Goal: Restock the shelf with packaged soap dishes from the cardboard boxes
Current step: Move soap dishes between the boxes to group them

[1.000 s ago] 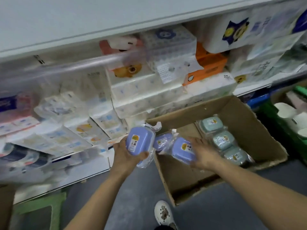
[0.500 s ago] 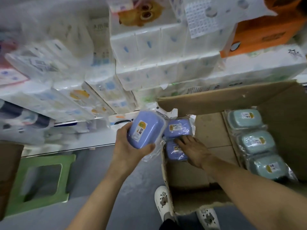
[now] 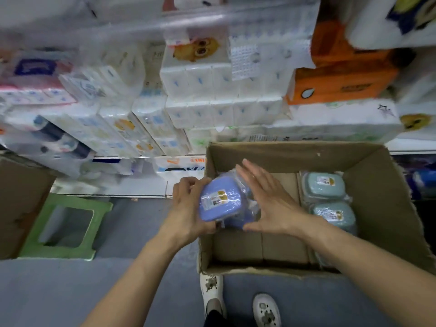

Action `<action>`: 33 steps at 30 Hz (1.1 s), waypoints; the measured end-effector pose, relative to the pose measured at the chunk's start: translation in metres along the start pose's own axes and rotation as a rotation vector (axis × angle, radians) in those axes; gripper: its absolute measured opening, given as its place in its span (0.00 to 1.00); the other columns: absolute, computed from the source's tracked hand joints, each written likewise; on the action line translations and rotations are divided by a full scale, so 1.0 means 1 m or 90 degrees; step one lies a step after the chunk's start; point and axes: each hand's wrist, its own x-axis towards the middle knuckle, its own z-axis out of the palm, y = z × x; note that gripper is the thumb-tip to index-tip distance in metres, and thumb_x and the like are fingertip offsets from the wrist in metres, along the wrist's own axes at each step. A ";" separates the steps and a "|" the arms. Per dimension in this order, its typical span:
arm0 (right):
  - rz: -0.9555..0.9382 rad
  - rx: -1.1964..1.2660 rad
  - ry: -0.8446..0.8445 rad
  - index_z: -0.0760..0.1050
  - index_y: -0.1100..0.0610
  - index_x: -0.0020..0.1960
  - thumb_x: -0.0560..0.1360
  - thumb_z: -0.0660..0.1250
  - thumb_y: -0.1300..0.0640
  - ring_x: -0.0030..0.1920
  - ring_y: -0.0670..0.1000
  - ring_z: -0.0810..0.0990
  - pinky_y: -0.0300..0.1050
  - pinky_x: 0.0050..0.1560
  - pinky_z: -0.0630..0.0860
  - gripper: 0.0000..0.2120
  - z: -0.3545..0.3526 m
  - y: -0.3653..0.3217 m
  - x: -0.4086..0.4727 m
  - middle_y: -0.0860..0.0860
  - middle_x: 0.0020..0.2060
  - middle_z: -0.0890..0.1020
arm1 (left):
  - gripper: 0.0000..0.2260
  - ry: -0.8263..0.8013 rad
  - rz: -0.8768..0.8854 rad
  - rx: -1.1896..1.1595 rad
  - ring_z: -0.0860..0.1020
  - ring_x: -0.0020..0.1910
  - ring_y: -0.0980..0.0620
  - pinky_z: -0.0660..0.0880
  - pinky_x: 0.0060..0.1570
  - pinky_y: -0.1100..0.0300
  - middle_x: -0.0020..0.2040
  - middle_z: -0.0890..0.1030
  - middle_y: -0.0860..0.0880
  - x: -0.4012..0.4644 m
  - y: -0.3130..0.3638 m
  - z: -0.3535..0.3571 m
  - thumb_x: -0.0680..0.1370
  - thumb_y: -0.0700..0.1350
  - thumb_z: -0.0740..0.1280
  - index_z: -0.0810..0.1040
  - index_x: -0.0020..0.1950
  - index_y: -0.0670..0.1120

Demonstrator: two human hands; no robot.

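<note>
**Gathering blue soap dishes at the box's left wall**

Far left, a green stool stands on the floor below the stocked shelf of tissue packs. At centre, the left hand curls its fingers round a wrapped blue soap dish, label up, held over the left wall of the cardboard box. The right hand, fingers straight and close together, presses flat against further blue packs beside it, apparently to bunch them for one lift. At right, teal soap dishes lie in a row along the box's right side, not yet taken.
</note>
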 end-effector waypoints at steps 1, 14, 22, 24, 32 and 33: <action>-0.031 -0.047 -0.021 0.36 0.44 0.78 0.63 0.73 0.38 0.78 0.48 0.43 0.44 0.77 0.44 0.58 -0.004 -0.004 -0.001 0.45 0.78 0.43 | 0.44 -0.020 0.031 -0.004 0.61 0.64 0.52 0.69 0.64 0.57 0.64 0.62 0.51 -0.002 0.007 0.002 0.61 0.50 0.80 0.64 0.74 0.53; 0.205 0.022 -0.346 0.67 0.49 0.67 0.53 0.72 0.32 0.62 0.53 0.74 0.49 0.61 0.74 0.46 0.101 0.032 -0.020 0.51 0.62 0.75 | 0.27 -0.018 -0.185 -0.129 0.66 0.73 0.47 0.63 0.67 0.59 0.75 0.69 0.48 -0.054 -0.034 0.066 0.80 0.52 0.63 0.61 0.78 0.50; 0.210 -0.138 -0.316 0.58 0.58 0.74 0.69 0.72 0.39 0.66 0.58 0.69 0.48 0.62 0.69 0.43 0.142 0.011 -0.002 0.58 0.68 0.68 | 0.22 0.005 -0.169 -0.177 0.72 0.67 0.47 0.70 0.62 0.55 0.68 0.77 0.49 -0.056 -0.040 0.077 0.81 0.43 0.62 0.67 0.75 0.55; 0.231 -0.123 -0.333 0.58 0.57 0.74 0.67 0.73 0.37 0.67 0.58 0.68 0.48 0.63 0.69 0.46 0.141 0.007 -0.003 0.57 0.68 0.67 | 0.22 0.010 -0.172 -0.192 0.73 0.66 0.47 0.71 0.62 0.54 0.67 0.77 0.49 -0.056 -0.039 0.078 0.81 0.42 0.62 0.68 0.74 0.54; 0.215 -0.071 -0.264 0.54 0.53 0.78 0.77 0.64 0.42 0.71 0.58 0.64 0.50 0.66 0.66 0.35 0.072 -0.037 0.001 0.55 0.72 0.65 | 0.30 0.025 -0.228 -0.060 0.65 0.73 0.45 0.62 0.71 0.52 0.75 0.68 0.46 -0.063 -0.016 0.045 0.81 0.54 0.63 0.58 0.79 0.47; 0.194 -0.089 -0.230 0.54 0.53 0.78 0.77 0.63 0.42 0.71 0.58 0.64 0.50 0.67 0.66 0.35 0.057 -0.048 0.002 0.55 0.72 0.65 | 0.31 0.057 -0.227 0.023 0.64 0.73 0.46 0.60 0.72 0.50 0.75 0.67 0.47 -0.066 -0.013 0.036 0.80 0.57 0.62 0.57 0.79 0.49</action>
